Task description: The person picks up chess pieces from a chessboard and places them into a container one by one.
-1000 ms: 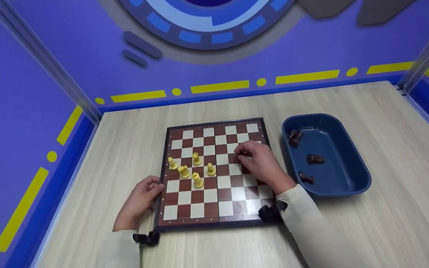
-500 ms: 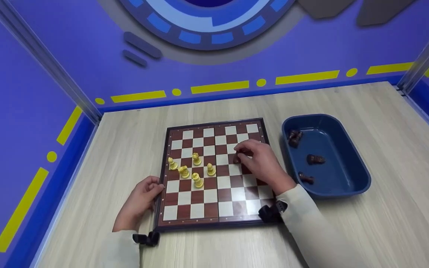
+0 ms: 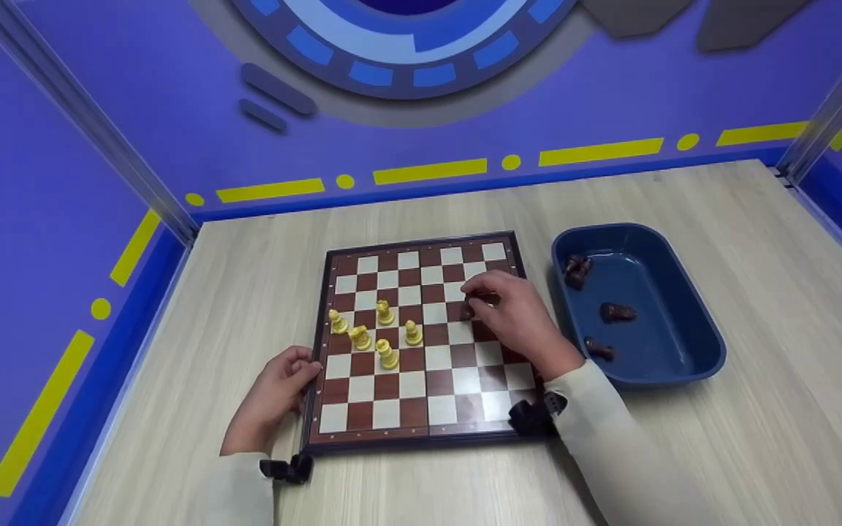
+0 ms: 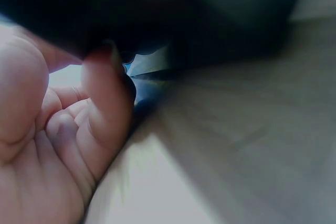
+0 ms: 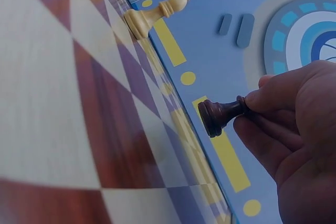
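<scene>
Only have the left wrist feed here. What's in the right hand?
Observer: The right hand pinches a dark chess piece.
Operator: Is it down on the board?
Observer: No, it's held clear above it.
Operator: What's beyond the right edge?
Observer: A blue tray, with more dark pieces lying in it.

Glare spots the chessboard [image 3: 438, 356]; left wrist view blurs.
</scene>
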Action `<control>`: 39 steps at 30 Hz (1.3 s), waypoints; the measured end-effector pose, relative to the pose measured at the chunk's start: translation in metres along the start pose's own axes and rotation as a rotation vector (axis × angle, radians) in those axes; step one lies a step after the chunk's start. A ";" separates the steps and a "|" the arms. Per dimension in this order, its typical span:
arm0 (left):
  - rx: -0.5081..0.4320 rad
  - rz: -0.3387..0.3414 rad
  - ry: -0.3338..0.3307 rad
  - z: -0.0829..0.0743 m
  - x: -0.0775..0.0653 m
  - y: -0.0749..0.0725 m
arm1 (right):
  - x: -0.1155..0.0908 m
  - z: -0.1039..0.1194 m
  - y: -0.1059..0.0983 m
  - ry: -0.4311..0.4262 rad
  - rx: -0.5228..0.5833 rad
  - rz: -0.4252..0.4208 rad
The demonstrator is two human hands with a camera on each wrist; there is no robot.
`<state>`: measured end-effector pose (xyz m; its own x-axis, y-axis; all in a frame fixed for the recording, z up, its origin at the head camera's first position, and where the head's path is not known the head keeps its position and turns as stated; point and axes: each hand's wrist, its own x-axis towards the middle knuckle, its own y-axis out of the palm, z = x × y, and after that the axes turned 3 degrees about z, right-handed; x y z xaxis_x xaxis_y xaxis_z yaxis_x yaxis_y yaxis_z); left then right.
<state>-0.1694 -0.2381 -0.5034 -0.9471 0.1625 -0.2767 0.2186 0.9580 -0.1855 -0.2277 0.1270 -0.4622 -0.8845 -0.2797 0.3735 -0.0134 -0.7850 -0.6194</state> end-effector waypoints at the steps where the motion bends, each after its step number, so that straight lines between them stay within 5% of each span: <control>1: -0.001 0.002 0.001 0.000 0.000 0.000 | 0.000 0.001 -0.001 0.000 -0.002 0.001; 39: 0.041 -0.007 0.021 0.001 0.002 -0.001 | -0.003 0.017 -0.040 0.014 0.063 0.035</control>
<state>-0.1711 -0.2394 -0.5044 -0.9533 0.1607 -0.2558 0.2207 0.9488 -0.2261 -0.2163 0.1497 -0.4266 -0.8902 -0.3003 0.3426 0.0465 -0.8080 -0.5874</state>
